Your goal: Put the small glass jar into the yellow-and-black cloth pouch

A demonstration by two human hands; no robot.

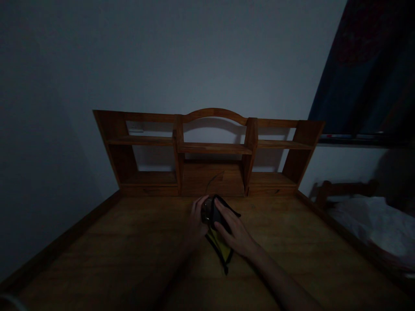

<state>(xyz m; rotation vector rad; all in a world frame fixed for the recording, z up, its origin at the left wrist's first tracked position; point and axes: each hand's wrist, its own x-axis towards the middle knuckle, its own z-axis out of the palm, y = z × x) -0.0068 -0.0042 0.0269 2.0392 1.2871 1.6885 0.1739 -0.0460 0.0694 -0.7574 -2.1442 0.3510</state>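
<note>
My left hand point(197, 218) is closed around the left side of what looks like a pair of dark-lensed glasses point(206, 212), whose thin metal rim glints. Against them, on the right, is a dark case point(216, 219) with black edging. My right hand point(233, 233) grips this case, fingers bent over its dark face. Below the hands, the case's yellow inner side point(222, 246) hangs open, tapering to a black tip near the desk. Dim light hides the finer detail, and the fingers cover part of both things.
Beneath my hands spreads a wooden desk top point(145, 246) with raised side edges. Along its back stands a wooden shelf unit point(214, 148) against a pale wall. To the right are a dark curtain point(366, 77) and a pale, crumpled cloth or bag point(372, 220).
</note>
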